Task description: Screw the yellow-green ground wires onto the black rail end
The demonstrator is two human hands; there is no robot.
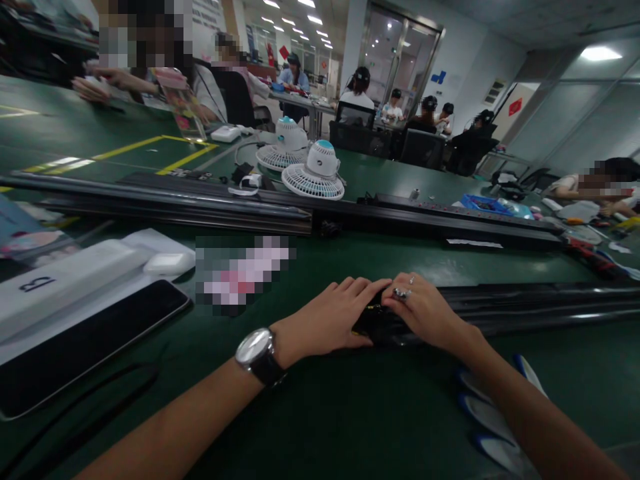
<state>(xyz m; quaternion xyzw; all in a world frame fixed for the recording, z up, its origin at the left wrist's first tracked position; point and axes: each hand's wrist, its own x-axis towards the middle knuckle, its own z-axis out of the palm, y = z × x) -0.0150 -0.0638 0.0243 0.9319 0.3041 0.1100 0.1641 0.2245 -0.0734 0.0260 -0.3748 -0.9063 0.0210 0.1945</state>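
A long, shiny black bundle [530, 303], which looks wrapped in plastic, lies across the green table [320, 413] and runs off to the right. My left hand [333, 313], with a watch at the wrist, closes around its left end, thumb on the near side and fingers over the far side. Close beside it, my right hand [425, 307] grips the top of the bundle with curled fingers. Rings show on that hand. Between the two hands a small patch of dark material with yellow marks is visible; the rest of that end is covered by my fingers.
Behind the hands lie long black bars [210, 200]. Two white fans [315, 170] stand beyond them. On the left are a black phone-like slab [100, 340] and a white box [65, 280]. Blue-edged white gloves [493, 420] lie beneath my right forearm. Several people sit farther back.
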